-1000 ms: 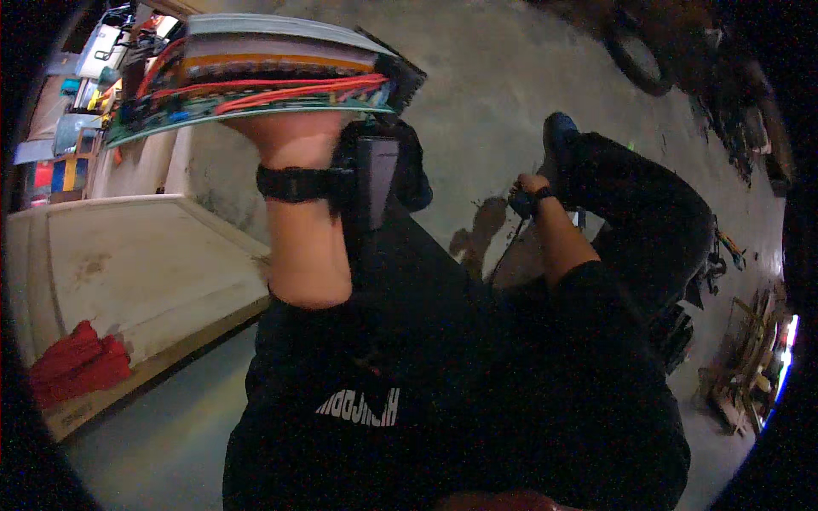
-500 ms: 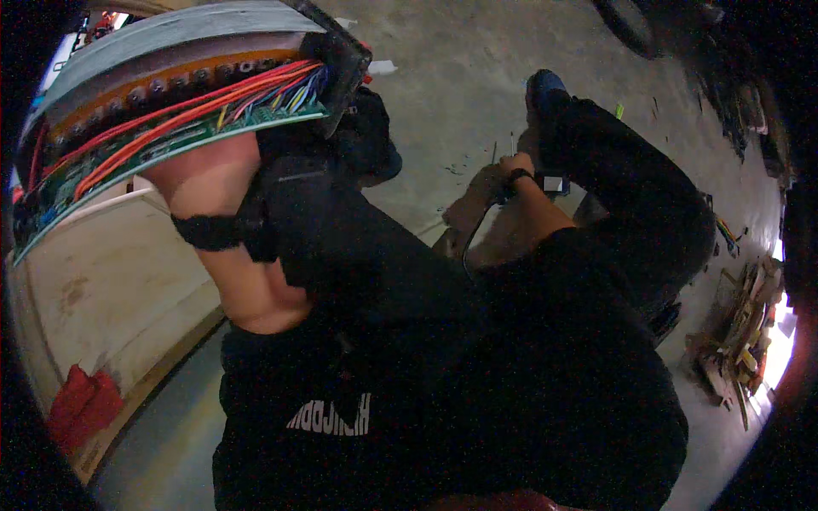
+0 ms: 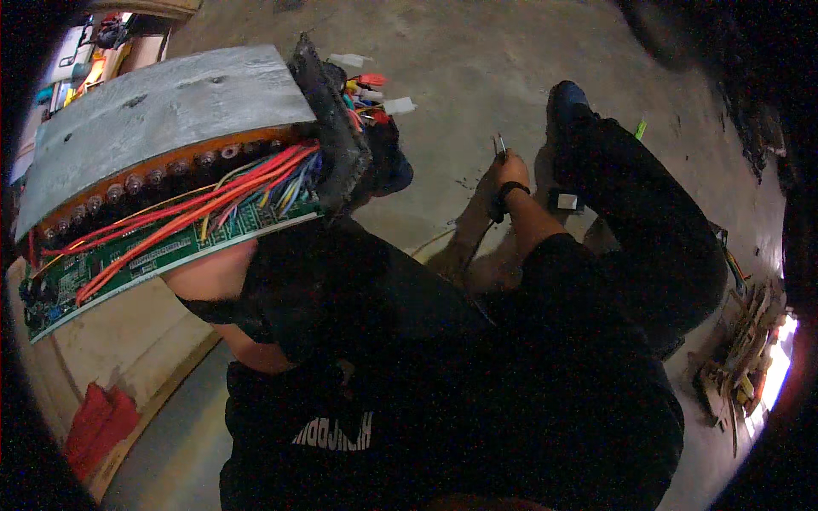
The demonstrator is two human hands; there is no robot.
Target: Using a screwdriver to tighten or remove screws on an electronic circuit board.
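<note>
Left hand [image 3: 217,277] is under the controller unit [image 3: 170,170], holding it up close to my face. Fingers are hidden behind the board, so I can't tell how they're set. I only see palm and wrist, with the black wristband lower down.

The unit is tilted. Its grey metal cover [image 3: 162,106] is on top, the green circuit board [image 3: 162,255] sticks out along the lower edge, and a row of capacitors sits between them. The red, orange and yellow wires [image 3: 213,204] run across the board to the black end cap [image 3: 336,145]. White and red connector plugs [image 3: 379,98] hang off past the cap.

My call: support the unit from the metal body, not the bare board edge. Keep it level enough that the wire bundle doesn't drag on the solder joints, and let the plugs hang free without snagging on my knee.

Right hand [image 3: 503,166] is further out, down near the concrete floor [image 3: 477,60] beside my shoe [image 3: 567,98]. It's closed around a small thin tool [image 3: 499,143] with the tip poking up. I'd say get a firm grip there before bringing the tool to the unit, and go in at the end cap side, clear of the wires.

Off to the left are the wooden board [image 3: 111,341] and the red cloth [image 3: 98,422], not in play.
</note>
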